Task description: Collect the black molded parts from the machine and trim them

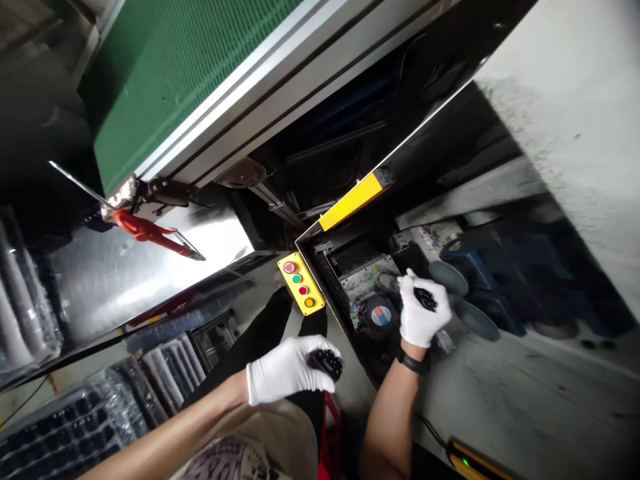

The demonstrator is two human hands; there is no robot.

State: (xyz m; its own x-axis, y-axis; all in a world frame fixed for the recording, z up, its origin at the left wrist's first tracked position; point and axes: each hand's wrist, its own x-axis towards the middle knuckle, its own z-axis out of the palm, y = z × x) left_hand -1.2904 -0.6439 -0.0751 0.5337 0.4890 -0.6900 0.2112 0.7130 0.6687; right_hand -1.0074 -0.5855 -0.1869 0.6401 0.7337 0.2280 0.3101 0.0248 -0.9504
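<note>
Both of my hands wear white gloves. My left hand [293, 367] is curled around a small black part [326, 363] with a shiny, dotted surface, in front of my body. Farther right, my right hand [417, 317] is closed on another shiny black part [426, 299], held above the machinery beside the dark panel. What kind of parts these are, I cannot make out. A yellow control box [302, 285] with red, green and orange buttons sits between and beyond my hands.
A green ribbed conveyor belt [185, 73] runs across the upper left. Red-handled pliers [145, 230] rest by its end, near a shiny metal surface [210, 233]. Bagged trays of black parts [60, 427] stand at lower left. A bench grinder [475, 300] is at right.
</note>
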